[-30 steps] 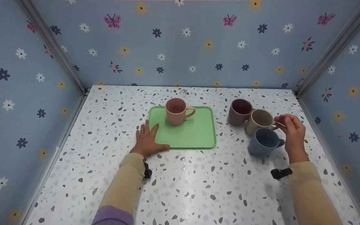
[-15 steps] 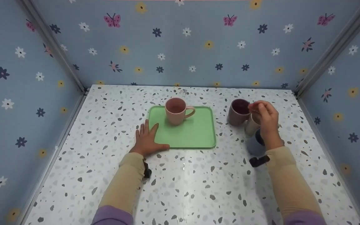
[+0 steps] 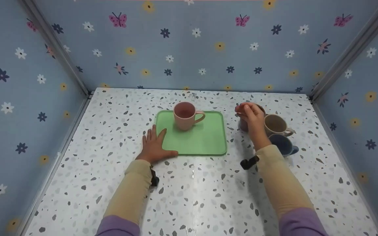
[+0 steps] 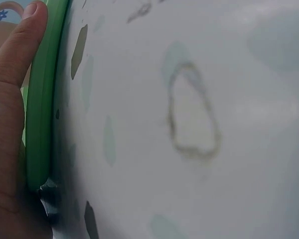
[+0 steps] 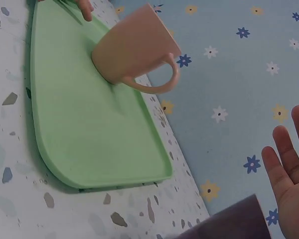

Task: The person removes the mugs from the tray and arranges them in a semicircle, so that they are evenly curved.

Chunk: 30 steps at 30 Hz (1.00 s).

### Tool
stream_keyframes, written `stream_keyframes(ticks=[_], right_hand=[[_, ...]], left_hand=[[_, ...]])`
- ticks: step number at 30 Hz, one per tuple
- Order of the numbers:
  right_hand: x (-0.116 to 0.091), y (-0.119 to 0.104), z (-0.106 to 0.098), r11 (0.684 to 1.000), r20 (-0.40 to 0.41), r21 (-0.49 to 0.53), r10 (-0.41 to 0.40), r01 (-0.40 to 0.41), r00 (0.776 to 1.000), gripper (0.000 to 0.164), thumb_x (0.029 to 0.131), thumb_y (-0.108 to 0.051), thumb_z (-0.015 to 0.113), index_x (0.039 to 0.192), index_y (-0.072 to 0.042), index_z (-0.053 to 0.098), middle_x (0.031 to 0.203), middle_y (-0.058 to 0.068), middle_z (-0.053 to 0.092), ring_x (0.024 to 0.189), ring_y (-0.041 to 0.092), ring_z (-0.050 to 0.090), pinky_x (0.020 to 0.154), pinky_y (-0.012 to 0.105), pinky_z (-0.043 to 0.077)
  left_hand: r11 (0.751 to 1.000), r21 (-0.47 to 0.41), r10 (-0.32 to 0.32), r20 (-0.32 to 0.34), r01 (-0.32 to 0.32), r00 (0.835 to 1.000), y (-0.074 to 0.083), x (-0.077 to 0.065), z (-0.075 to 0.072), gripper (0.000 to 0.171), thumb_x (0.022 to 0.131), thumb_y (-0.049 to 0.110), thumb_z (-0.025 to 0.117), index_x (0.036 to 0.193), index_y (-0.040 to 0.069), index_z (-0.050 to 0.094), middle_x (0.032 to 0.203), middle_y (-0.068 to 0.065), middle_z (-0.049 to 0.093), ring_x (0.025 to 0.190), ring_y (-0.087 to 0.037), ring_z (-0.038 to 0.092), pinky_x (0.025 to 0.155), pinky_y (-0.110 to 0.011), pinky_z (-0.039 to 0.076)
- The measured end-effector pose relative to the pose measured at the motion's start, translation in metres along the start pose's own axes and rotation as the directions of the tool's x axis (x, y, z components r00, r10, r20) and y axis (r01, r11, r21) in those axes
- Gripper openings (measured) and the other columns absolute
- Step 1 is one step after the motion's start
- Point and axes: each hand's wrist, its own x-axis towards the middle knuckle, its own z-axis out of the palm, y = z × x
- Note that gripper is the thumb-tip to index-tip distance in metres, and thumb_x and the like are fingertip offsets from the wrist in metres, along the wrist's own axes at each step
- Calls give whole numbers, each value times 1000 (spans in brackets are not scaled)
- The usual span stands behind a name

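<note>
My left hand (image 3: pixel 154 149) rests with spread fingers on the left front corner of a green tray (image 3: pixel 202 142). On the tray's back left part stands a pink mug (image 3: pixel 184 122), upright, handle to the right. Above a dark mauve mug (image 3: pixel 243 125) hovers my right hand (image 3: pixel 253 118), hiding much of it from the head camera. In the right wrist view the fingers (image 5: pixel 284 154) are loosely extended and apart from the mauve mug's rim. Just right of that hand are a beige mug (image 3: pixel 276 125) and a blue mug (image 3: pixel 280 144), partly behind the wrist and sleeve.
A white speckled tabletop (image 3: pixel 208 193) carries everything. Blue floral panels (image 3: pixel 189 42) enclose it at the back and both sides. The three mugs on the right stand close together, a short gap from the tray's right edge.
My right hand has moved left from beside the beige mug's handle, across that mug, to above the mauve mug. The left hand, tray and mugs have stayed put.
</note>
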Motion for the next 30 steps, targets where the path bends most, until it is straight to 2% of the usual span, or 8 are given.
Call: stream_keyframes(ticks=[6, 9, 13, 16, 22, 26, 30], right_hand=[[3, 15, 24, 996, 16, 86, 7, -8, 1000, 17, 105, -11, 55, 107, 2, 65, 98, 9, 73, 96, 21, 71, 93, 44, 56], [5, 23, 34, 994, 31, 108, 8, -11, 999, 15, 104, -9, 56, 107, 2, 66, 98, 8, 73, 95, 20, 71, 94, 48, 55], [6, 33, 46, 997, 51, 75, 17, -21, 999, 15, 104, -9, 57, 109, 2, 67, 100, 6, 74, 96, 18, 70, 97, 56, 51], [6, 41, 54, 999, 53, 41, 33, -35, 998, 17, 104, -11, 57, 111, 2, 66, 102, 6, 73, 97, 18, 69, 98, 57, 50], [6, 54, 67, 997, 68, 7, 78, -79, 995, 28, 104, -17, 59, 119, 7, 63, 115, 17, 69, 107, 26, 65, 104, 59, 45], [6, 61, 74, 992, 81, -65, 112, -107, 990, 34, 103, -20, 60, 124, 6, 62, 122, 20, 65, 114, 30, 61, 104, 56, 47], [6, 68, 83, 978, 85, -156, 150, -136, 985, 33, 104, -22, 59, 128, 0, 62, 127, 14, 65, 118, 23, 59, 102, 45, 50]], left_hand=[[1000, -9, -3, -4, 3, 1000, 1, -2, -2, 130, 66, 87, 66, 164, 19, 14, 166, -22, -17, 152, -45, -12, 119, -63, -9], [1000, -6, -9, -10, 9, 1000, 1, -2, -1, 130, 66, 88, 66, 164, 20, 14, 166, -21, -18, 152, -45, -12, 119, -62, -9], [1000, -5, -7, -19, 7, 1000, 0, -2, 1, 131, 65, 88, 66, 164, 21, 14, 167, -21, -17, 152, -45, -11, 120, -62, -9], [1000, -10, 1, -28, -2, 1000, -1, -1, 3, 130, 66, 88, 66, 164, 20, 15, 166, -22, -16, 152, -45, -10, 119, -62, -9], [1000, -16, 5, -42, -6, 999, -1, -2, 2, 129, 65, 86, 68, 164, 19, 17, 167, -22, -15, 152, -46, -9, 119, -64, -7], [1000, -18, 10, -25, -11, 1000, -1, -1, 1, 129, 66, 86, 68, 164, 19, 16, 166, -22, -16, 152, -46, -10, 119, -64, -6], [1000, -10, 3, -11, -3, 1000, -2, -1, 2, 130, 66, 87, 66, 164, 19, 14, 166, -21, -18, 152, -45, -11, 119, -64, -7]])
